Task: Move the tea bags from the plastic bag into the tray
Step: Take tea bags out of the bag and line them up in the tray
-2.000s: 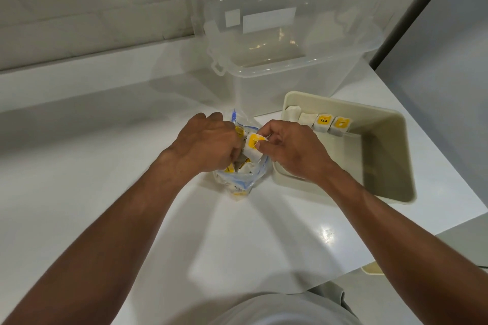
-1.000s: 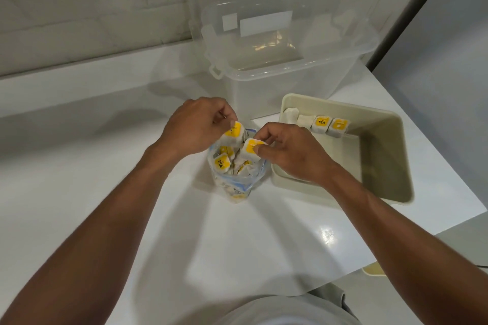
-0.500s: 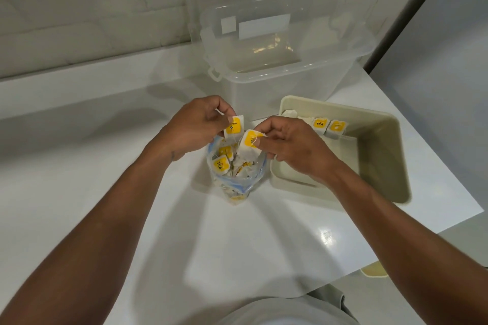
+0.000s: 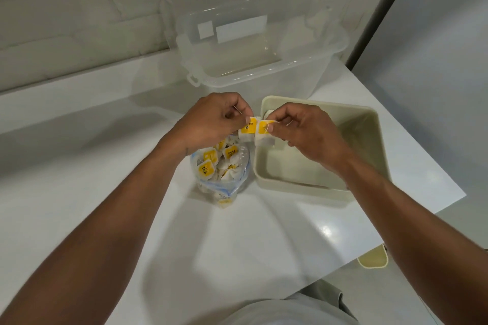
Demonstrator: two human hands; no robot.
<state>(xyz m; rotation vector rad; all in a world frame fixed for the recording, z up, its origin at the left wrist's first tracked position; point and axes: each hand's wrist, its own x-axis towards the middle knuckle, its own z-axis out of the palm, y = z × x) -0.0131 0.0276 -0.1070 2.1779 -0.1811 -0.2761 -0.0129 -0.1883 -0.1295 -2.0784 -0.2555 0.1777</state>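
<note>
A clear plastic bag [image 4: 224, 185] with several white tea bags with yellow tags stands on the white counter, just left of the beige tray [image 4: 369, 134]. My left hand [image 4: 211, 121] pinches one tea bag [image 4: 247, 129] above the bag's mouth. My right hand [image 4: 306, 132] pinches a second tea bag [image 4: 264, 136] right beside it, over the tray's left rim. The two tea bags touch each other. My right hand hides the tea bags lying at the tray's far end.
A large clear storage bin [image 4: 253, 60] stands behind the tray against the tiled wall. The counter's right edge [image 4: 422, 155] runs just past the tray. A small beige object [image 4: 372, 258] sits below the counter's front right edge.
Both hands have lifted out of the bag, each with a tea bag, and moved up and right toward the tray's left rim. The bag now stands open by itself.
</note>
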